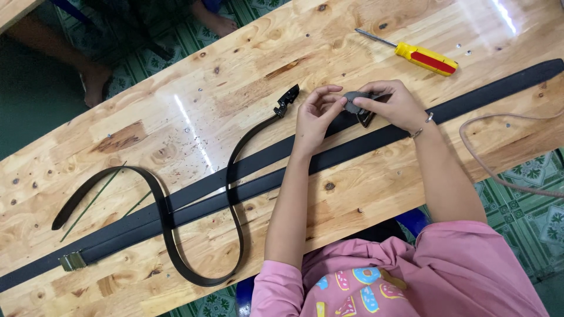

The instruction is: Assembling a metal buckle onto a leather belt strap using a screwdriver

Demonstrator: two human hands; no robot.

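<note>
- step in hand: buckle fitting; both hands pinch a dark buckle (pixel 356 103) over the black belt (pixel 329 155) on the tabletop (pixel 247 64).
- left hand (pixel 314 114) grip narrow, fingertips on buckle; right hand (pixel 396 105) grip closed around it.
- next move likely calls for steady alignment with the strap end; screwdriver (pixel 424 58) lies apart.

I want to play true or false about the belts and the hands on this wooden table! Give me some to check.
1. Both hands hold a small dark buckle. True: the left hand and right hand pinch it together.
2. The screwdriver has a blue handle. False: its handle is yellow and red.
3. The screwdriver is in the right hand. False: it lies alone on the table, beyond the hands.
4. A long black belt stretches across the table. True.
5. A second belt lies curled in loops. True: it snakes over the long one.
6. The sleeves are green. False: they are pink.
</note>
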